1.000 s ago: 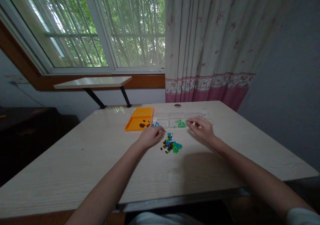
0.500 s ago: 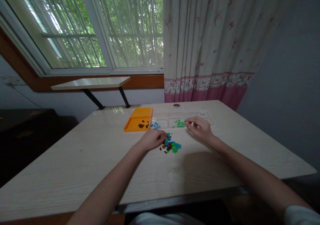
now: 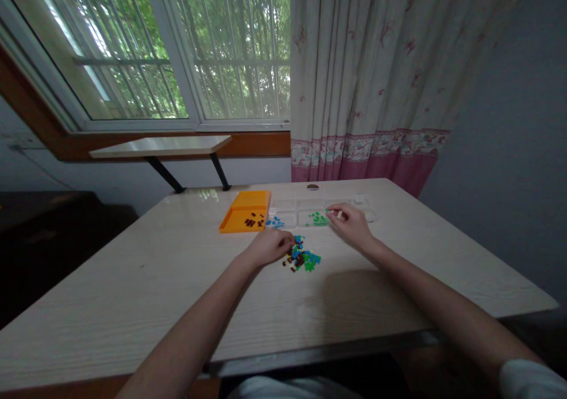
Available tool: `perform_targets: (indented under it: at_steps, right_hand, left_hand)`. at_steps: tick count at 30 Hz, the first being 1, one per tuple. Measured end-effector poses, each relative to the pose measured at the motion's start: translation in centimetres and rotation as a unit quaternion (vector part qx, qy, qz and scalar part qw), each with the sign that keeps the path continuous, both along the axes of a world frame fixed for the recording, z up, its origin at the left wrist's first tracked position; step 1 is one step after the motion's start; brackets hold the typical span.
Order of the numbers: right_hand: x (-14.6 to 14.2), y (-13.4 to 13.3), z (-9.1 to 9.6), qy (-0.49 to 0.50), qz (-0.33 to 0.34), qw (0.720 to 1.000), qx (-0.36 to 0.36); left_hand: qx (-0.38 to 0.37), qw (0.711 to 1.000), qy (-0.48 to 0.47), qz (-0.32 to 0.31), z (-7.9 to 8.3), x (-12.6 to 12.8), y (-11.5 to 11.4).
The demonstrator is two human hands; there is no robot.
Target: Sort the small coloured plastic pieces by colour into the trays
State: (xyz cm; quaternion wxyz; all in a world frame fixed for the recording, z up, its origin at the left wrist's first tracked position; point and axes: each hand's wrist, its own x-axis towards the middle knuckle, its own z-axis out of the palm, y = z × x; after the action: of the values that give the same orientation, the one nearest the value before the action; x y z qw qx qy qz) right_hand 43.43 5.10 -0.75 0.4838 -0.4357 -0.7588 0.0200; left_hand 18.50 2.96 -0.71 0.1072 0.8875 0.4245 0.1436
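On the counter (image 3: 110, 304), a mixed pile (image 3: 304, 261) remained; the orange box (image 3: 252, 199) held brown pieces (image 3: 250, 222), the clear tray (image 3: 310, 205) blue pieces (image 3: 275, 222) and green pieces (image 3: 316, 218). Left hand (image 3: 269, 246) at the pile and right hand (image 3: 349, 222) at the tray were curled, any grip unclear.

The room is dim and cool-toned, with daylight coming from the window (image 3: 176, 51) at the upper left, where some bright patches outside burn out to white. A broad, soft-edged shadow lies on the table (image 3: 133, 304) right of the middle, towards its near edge, and pale glare shows beside the feet of the shelf (image 3: 162, 145). The lower left side sinks nearly to black. Wide-angle distortion stretches the edges; the small pieces (image 3: 305, 261) look soft, without fine detail.
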Motion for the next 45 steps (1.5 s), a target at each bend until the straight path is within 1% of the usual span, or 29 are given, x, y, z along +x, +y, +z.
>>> perform_targets:
  at_steps: [6,10,14,19,27,32,36,40,45]
  right_hand:
    - [0.1,2.3,-1.8,-0.063,-0.031,0.996,-0.048]
    - [0.3,2.8,-2.3,-0.101,-0.037,0.992,-0.074]
    - [0.0,1.8,-1.9,-0.104,-0.005,0.992,-0.067]
    - [-1.2,0.0,-1.5,-0.115,0.035,0.991,-0.061]
    - [-2.5,-1.4,-2.0,-0.162,0.123,0.976,-0.076]
    - [-2.8,-1.7,-2.1,-0.169,0.140,0.972,-0.081]
    - [-2.9,-1.9,-2.1,-0.172,0.122,0.975,-0.075]
    - [-3.0,-2.0,-2.1,-0.163,0.118,0.977,-0.074]
    - [-3.2,-2.0,-2.2,-0.141,0.163,0.972,-0.091]
  left_hand:
    - [0.018,1.000,0.008,0.021,-0.1,-0.2,0.2]
    - [0.019,0.999,0.011,0.032,-0.2,-0.4,0.3]
    - [0.016,0.999,0.014,0.050,-0.1,-0.4,0.2]
    - [0.026,0.997,0.025,0.065,-0.2,0.0,0.3]
    - [0.011,0.998,-0.006,0.055,-0.7,0.2,0.6]
    - [0.018,0.997,-0.058,0.055,-0.7,0.6,0.4]
    - [0.013,0.994,-0.105,0.038,-0.5,1.5,-0.3]
    - [-0.002,0.996,-0.092,0.013,-0.5,2.2,-0.8]
    - [0.012,0.998,-0.058,0.019,-0.7,2.3,-0.9]
